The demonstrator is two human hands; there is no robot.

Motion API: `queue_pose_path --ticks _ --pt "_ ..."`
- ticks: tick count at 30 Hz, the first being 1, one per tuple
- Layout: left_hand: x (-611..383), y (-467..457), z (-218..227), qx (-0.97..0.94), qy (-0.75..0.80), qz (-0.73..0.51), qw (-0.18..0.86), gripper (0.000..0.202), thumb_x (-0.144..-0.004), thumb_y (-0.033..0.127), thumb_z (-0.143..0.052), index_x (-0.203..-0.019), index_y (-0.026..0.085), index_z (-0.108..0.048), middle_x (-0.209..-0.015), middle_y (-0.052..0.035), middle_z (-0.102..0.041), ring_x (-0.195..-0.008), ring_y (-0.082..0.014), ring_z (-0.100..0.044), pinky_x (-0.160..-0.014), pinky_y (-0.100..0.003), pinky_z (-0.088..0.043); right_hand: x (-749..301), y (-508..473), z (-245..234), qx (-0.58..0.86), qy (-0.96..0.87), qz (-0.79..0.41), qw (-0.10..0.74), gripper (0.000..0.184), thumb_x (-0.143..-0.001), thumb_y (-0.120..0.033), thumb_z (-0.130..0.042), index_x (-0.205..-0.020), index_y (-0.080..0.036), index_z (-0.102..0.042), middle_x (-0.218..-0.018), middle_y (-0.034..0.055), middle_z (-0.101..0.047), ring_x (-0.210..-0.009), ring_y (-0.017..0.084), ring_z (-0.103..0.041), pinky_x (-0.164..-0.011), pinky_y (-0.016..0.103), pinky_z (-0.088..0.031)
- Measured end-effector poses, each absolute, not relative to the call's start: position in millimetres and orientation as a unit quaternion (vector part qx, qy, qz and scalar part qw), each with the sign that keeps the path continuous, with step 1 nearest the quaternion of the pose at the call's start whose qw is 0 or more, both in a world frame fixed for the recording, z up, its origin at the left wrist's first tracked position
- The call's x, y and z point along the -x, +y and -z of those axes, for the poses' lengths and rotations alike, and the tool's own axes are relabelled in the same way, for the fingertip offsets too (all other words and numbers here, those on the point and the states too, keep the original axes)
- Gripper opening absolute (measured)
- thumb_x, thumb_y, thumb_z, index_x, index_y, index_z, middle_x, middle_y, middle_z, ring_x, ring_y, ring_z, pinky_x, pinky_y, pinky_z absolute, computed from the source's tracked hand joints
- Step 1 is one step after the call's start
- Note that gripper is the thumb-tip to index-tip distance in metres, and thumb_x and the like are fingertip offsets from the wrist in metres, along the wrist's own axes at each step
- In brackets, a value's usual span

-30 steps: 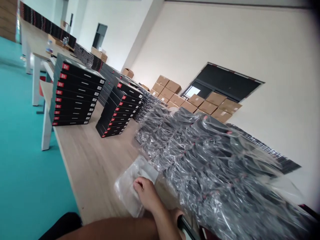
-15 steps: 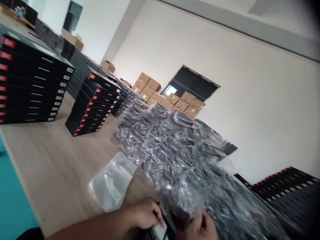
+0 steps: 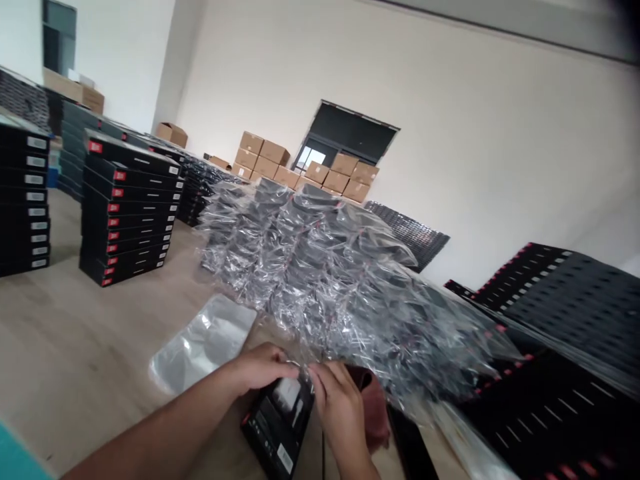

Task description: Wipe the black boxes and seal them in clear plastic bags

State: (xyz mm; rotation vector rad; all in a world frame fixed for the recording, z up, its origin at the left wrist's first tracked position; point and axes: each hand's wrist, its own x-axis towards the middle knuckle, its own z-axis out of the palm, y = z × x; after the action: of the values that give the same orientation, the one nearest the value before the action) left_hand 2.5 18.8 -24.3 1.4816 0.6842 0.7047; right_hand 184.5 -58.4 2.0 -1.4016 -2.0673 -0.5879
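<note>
Both hands are on a flat black box [image 3: 277, 427] at the near edge of the desk [image 3: 75, 347]: the left hand [image 3: 260, 368] has its grip curled over the top end, and the right hand [image 3: 340, 407] pinches the corner beside it. An empty clear bag [image 3: 203, 343] lies flat just left of the box, with the heap of bagged boxes [image 3: 325, 280] right behind. It looks like the handling stage, which calls for a steady two-handed hold clear of that heap's loose film.
</note>
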Motion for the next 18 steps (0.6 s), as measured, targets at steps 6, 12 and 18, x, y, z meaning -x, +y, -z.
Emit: queue_pose_path --ticks 6,12,18 --pt "-6 22 33 -0.607 0.344 -0.301 0.65 0.031 -0.057 0.038 -0.078 -0.078 0.015 -0.073 -0.071 -0.0002 -0.067 -0.069 -0.0159 -0.058 -0.068 -0.026 -0.041 -194 -59 0 0.56 -0.733 0.148 0.357 0.033 -0.096 -0.037 -0.039 -0.083 -0.021 -0.066 -0.078 0.005 -0.065 -0.074 0.017 -0.062 -0.07 0.028 -0.048" --pt "-12 21 34 -0.595 0.361 -0.328 0.639 0.025 -0.057 0.036 -0.076 -0.064 0.013 -0.069 -0.057 0.0013 -0.059 -0.054 -0.0119 -0.049 -0.054 -0.024 -0.034 -181 -64 -5 0.618 -0.684 0.115 0.371 0.027 -0.081 -0.048 -0.061 -0.083 -0.021 -0.061 -0.078 0.0022 -0.064 -0.071 0.017 -0.06 -0.066 0.027 -0.047" --pt "-15 21 34 -0.619 0.355 -0.371 0.594 0.028 -0.059 0.04 -0.075 -0.06 0.012 -0.068 -0.051 0.0021 -0.055 -0.053 -0.0118 -0.048 -0.054 -0.025 -0.033 -180 -65 -5 0.638 -0.699 0.144 0.289 0.019 -0.085 -0.03 -0.05 -0.071 -0.023 -0.06 -0.072 0.0014 -0.064 -0.07 0.018 -0.062 -0.064 0.027 -0.045"
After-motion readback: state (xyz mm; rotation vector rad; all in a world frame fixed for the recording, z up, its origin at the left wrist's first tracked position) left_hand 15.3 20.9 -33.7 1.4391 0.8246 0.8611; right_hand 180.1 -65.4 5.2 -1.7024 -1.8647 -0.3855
